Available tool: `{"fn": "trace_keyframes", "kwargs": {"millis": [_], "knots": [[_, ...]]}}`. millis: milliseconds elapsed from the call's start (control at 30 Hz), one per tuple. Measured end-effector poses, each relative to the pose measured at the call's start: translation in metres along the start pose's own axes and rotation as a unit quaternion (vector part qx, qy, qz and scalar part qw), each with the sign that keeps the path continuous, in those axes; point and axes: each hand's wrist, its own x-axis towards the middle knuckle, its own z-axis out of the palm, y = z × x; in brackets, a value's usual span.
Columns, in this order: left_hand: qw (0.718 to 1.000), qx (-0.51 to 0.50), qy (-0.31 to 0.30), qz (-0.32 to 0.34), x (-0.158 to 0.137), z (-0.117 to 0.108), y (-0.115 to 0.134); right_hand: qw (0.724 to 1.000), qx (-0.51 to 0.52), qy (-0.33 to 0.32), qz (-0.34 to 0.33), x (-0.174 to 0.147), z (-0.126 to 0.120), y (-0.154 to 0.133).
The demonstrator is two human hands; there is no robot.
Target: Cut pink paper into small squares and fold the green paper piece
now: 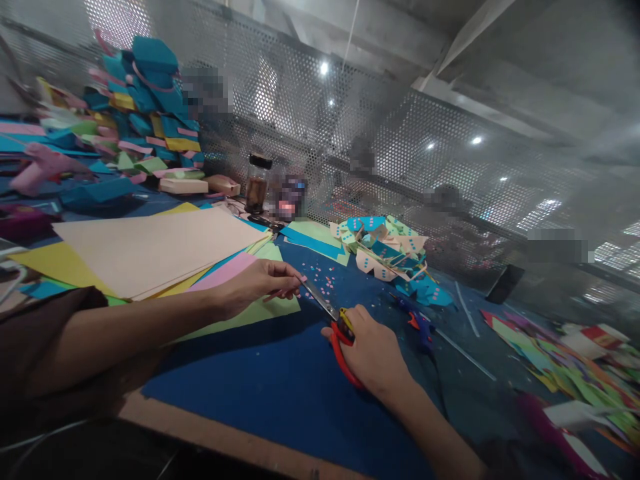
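Right, nearest me: right hand (375, 353) is closed around the red handles of the scissors (334, 323), fingers threaded through the loops, thumb on top. Blades point up and left, away from the palm, and look nearly closed. Blade tip sits right at the left hand's fingertips.

Left hand (255, 283) reaches in from the left, fingers pressed together in a pinch on a small pink paper strip (302, 279). Strip is tiny and partly blurred; I can only see its end poking out between thumb and forefinger, touching or just beside the blade tip. Can't tell if the blades are actually on it.

Both hands hover over a dark blue sheet (280, 380) covering the worktop (210, 433). Just beyond the blades, small pink confetti bits (320, 273) scattered on the blue.

Left of the left hand: a fanned stack of coloured paper (150, 250), beige on top, yellow, pink and green under it. Right of the right hand: a blue glue gun (417, 321) lying flat, near but not touching.

Further back, centre: a heap of cut teal and cream pieces (385, 253). A dark-lidded jar (257, 183) stands behind the paper stack. Far left: a tall pile of teal folded boxes (150, 87). Far right: mixed paper scraps (565, 360). Perforated metal screen (350, 113) closes off the back.
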Motion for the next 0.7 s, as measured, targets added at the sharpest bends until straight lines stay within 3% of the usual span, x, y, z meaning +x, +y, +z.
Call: {"fn": "trace_keyframes", "kwargs": {"millis": [700], "knots": [[1.000,0.011,0.000,-0.004,0.0001,0.0016,0.0020,1.000,0.012,-0.004,0.003,0.0003,-0.0010,0.0000]]}}
